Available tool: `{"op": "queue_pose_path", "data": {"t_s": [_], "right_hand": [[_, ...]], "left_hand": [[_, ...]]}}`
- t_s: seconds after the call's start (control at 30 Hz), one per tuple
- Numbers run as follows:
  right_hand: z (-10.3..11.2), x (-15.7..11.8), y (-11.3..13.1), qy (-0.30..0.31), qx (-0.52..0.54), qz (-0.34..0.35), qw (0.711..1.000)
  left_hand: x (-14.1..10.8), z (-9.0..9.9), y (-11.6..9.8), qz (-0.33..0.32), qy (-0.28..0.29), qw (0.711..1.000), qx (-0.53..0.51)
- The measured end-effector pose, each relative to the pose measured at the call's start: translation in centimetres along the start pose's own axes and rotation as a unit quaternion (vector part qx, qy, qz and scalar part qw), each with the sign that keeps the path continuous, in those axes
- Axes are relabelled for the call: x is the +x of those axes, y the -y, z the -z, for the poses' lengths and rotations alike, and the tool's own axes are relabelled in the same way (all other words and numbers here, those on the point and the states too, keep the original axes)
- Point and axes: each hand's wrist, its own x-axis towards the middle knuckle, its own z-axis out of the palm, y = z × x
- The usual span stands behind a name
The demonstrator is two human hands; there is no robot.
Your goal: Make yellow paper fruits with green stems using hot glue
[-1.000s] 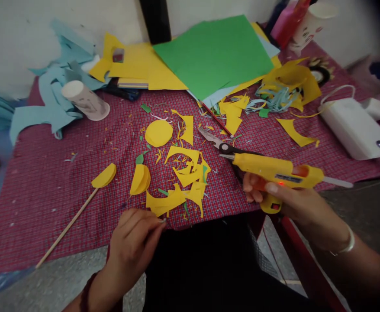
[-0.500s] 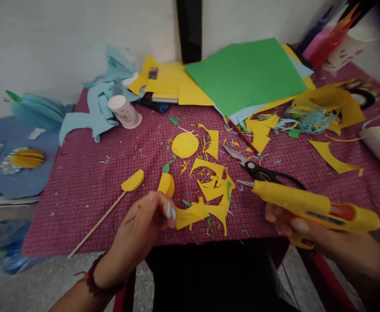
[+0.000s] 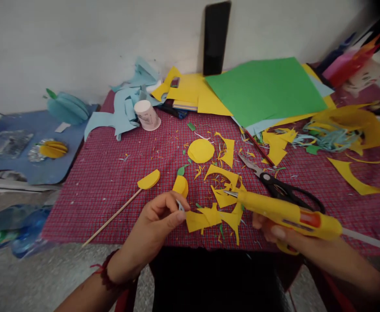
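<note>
My right hand (image 3: 274, 232) is wrapped round the handle of a yellow glue gun (image 3: 271, 208). Its metal nozzle points left over yellow paper scraps (image 3: 209, 216), and a white glue stick (image 3: 367, 238) juts from its back. My left hand (image 3: 159, 219) pinches a small pale-blue piece (image 3: 180, 205), perhaps paper. Just beyond those fingers lies a folded yellow paper piece (image 3: 181, 185) with a green paper leaf (image 3: 181, 171) at its top. To the left, a yellow paper half-round (image 3: 149, 179) sits at the end of a thin wooden stick (image 3: 112, 218).
Open black-handled scissors (image 3: 284, 188) lie behind the glue gun. A yellow paper disc (image 3: 201, 151), a paper cup (image 3: 147, 115) and green paper (image 3: 264, 91) are farther back. A phone (image 3: 216, 38) leans on the wall. Blue paper fruit (image 3: 67, 107) stands at left.
The view has shifted, showing more on the left. The glue gun has come closer to my left hand, its nozzle now over the yellow scraps. My left hand still pinches the pale-blue piece.
</note>
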Motion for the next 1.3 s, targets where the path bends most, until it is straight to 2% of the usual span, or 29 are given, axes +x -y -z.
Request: {"op": "queue_pose_path", "data": {"t_s": [0.07, 0.17, 0.27, 0.37, 0.43, 0.57, 0.63, 0.7, 0.8, 0.87, 0.93, 1.07, 1.2, 1.27, 1.3], "right_hand": [[-0.4, 0.2, 0.1, -0.001, 0.009, 0.0, 1.0], [-1.9, 0.6, 0.6, -0.038, 0.037, -0.003, 0.999], [-4.6, 1.5, 2.0, -0.053, 0.091, 0.014, 0.994], [-7.0, 2.5, 3.4, -0.025, 0.164, 0.043, 0.985], [-7.9, 3.0, 3.9, -0.028, 0.172, 0.057, 0.983], [-8.3, 3.2, 4.0, -0.067, 0.148, 0.074, 0.984], [-8.3, 3.2, 3.9, -0.088, 0.135, 0.082, 0.984], [-8.1, 3.2, 3.8, -0.103, 0.114, 0.09, 0.984], [-7.7, 3.2, 3.7, -0.138, 0.075, 0.105, 0.982], [-7.4, 3.1, 3.7, -0.156, 0.064, 0.108, 0.98], [-7.1, 3.0, 3.4, -0.15, 0.088, 0.102, 0.979], [-7.0, 2.6, 2.9, -0.12, 0.145, 0.094, 0.978], [-6.7, 2.6, 3.2, -0.148, 0.115, 0.085, 0.979], [-6.3, 2.6, 3.3, -0.165, 0.103, 0.083, 0.977], [-6.1, 2.7, 3.2, -0.172, 0.103, 0.082, 0.976]], "left_hand": [[-0.2, 0.0, -0.1, -0.031, 0.002, 0.999, 0.036], [-0.5, -0.6, -0.3, -0.086, 0.008, 0.984, 0.158], [-0.5, -2.1, -0.2, -0.186, 0.007, 0.93, 0.316], [-0.4, -3.6, 0.1, -0.274, 0.008, 0.87, 0.409], [-0.3, -4.4, 0.4, -0.291, 0.003, 0.856, 0.428], [-0.4, -5.4, 0.6, -0.29, -0.006, 0.852, 0.435], [-0.5, -5.8, 0.6, -0.274, -0.007, 0.863, 0.424], [-0.6, -5.9, 0.7, -0.222, 0.006, 0.896, 0.384], [-0.6, -5.6, 0.9, -0.066, 0.07, 0.968, 0.23], [-0.7, -5.3, 1.0, 0.026, 0.085, 0.989, 0.12], [-0.7, -5.2, 1.1, 0.072, 0.068, 0.993, 0.063], [-0.7, -5.9, 0.9, 0.105, 0.051, 0.993, 0.022], [-0.7, -6.7, 0.6, 0.17, 0.053, 0.98, -0.091], [-0.7, -6.7, 0.7, 0.166, 0.042, 0.974, -0.146], [-0.7, -6.5, 0.7, 0.144, 0.024, 0.977, -0.155]]}}
